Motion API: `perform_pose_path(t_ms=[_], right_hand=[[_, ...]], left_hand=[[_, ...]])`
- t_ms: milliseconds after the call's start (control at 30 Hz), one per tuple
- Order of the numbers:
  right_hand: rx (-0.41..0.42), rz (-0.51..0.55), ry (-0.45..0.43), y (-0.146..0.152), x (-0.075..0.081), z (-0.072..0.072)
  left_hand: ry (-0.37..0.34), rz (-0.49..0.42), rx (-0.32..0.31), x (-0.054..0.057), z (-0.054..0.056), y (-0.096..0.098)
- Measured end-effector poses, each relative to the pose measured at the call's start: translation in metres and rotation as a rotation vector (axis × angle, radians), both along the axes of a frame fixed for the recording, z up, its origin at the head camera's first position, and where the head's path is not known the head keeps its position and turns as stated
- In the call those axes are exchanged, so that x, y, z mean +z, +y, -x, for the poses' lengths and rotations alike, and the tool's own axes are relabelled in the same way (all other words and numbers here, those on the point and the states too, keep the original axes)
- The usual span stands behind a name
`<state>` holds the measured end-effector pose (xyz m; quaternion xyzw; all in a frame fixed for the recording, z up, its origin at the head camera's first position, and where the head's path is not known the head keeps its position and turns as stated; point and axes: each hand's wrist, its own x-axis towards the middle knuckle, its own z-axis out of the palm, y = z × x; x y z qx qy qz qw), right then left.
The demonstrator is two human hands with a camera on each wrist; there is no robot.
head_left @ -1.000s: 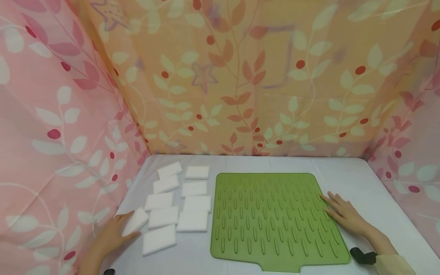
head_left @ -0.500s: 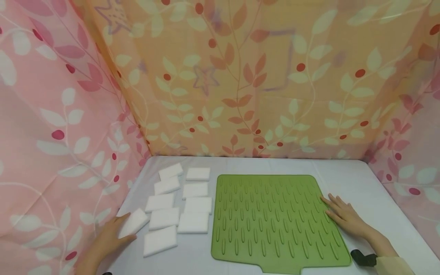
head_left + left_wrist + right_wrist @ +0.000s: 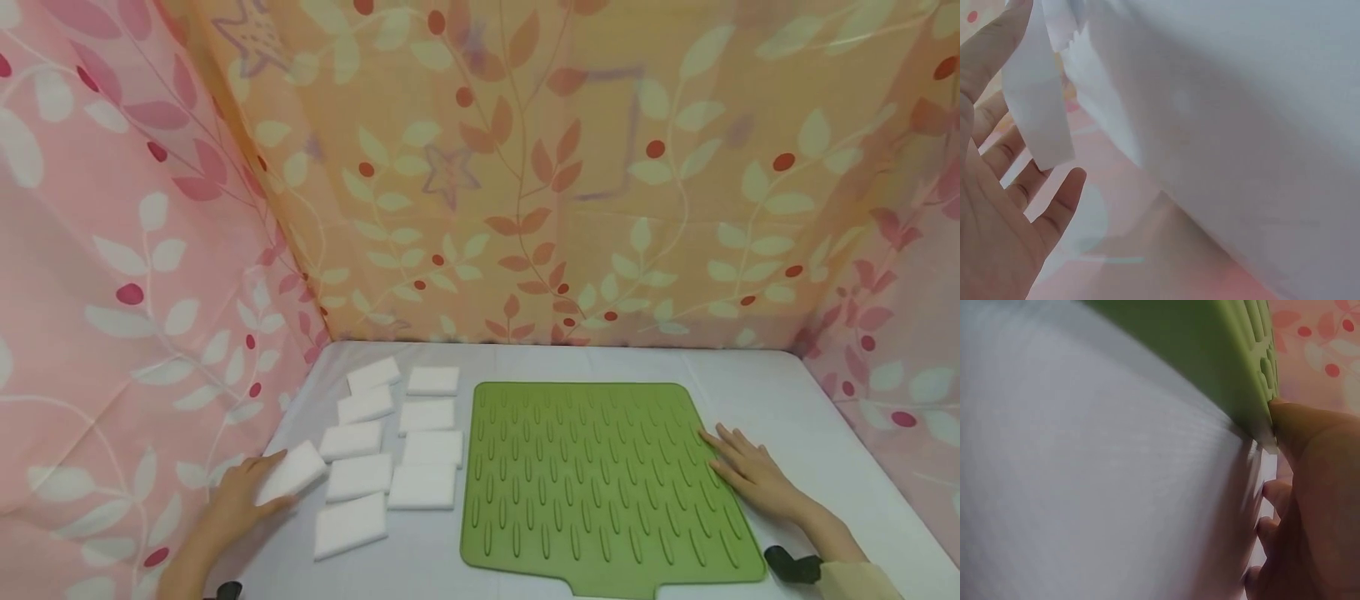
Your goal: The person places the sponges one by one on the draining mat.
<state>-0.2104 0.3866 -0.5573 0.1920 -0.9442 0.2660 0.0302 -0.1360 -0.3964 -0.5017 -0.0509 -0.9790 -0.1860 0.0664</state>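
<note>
My left hand (image 3: 240,500) is at the table's left side and holds a white block-shaped sponge (image 3: 294,473) between thumb and fingers. In the left wrist view that sponge (image 3: 1038,112) stands edge-on, the thumb on one side and the fingers behind it. Several more white sponges (image 3: 358,477) lie in two loose columns to its right. My right hand (image 3: 757,475) rests with spread fingers at the right edge of a green ridged silicone mat (image 3: 592,483). In the right wrist view its thumb touches the rim of the mat (image 3: 1185,350), while the other fingers lie beside it on the cloth.
A white cloth (image 3: 757,383) covers the table. Floral fabric walls stand behind it (image 3: 525,208) and along the left side (image 3: 150,333) and right side (image 3: 900,333). The mat has a short tab (image 3: 613,586) toward me. Dark straps show at both wrists.
The left hand with its sponge has shifted a little up in the head view, and the sponge's angle has changed. A neighbouring sponge has been nudged slightly. The right hand stays put.
</note>
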Motion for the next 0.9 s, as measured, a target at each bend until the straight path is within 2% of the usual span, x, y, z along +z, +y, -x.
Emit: perform_pose_path(t_ms=[167, 300, 400, 567, 767, 900], right_hand=[[-0.004, 0.005, -0.008, -0.002, -0.002, -0.001], [-0.004, 0.005, 0.009, -0.002, -0.001, -0.001], [-0.002, 0.003, 0.016, -0.001, 0.0, -0.001], [-0.003, 0.003, 0.02, -0.001, 0.001, -0.001], [-0.007, 0.005, 0.016, -0.002, 0.001, -0.002], [-0.003, 0.011, 0.014, -0.002, 0.002, -0.003]], left_hand=[[0.049, 0.01, 0.0, 0.008, 0.0, -0.004], [0.052, 0.008, 0.012, 0.017, -0.001, -0.005], [0.059, 0.018, -0.012, 0.022, 0.0, -0.003], [0.094, 0.022, -0.057, 0.027, 0.01, 0.0], [0.032, -0.009, -0.052, 0.03, 0.023, 0.009], [0.027, -0.024, -0.064, 0.028, 0.03, 0.018]])
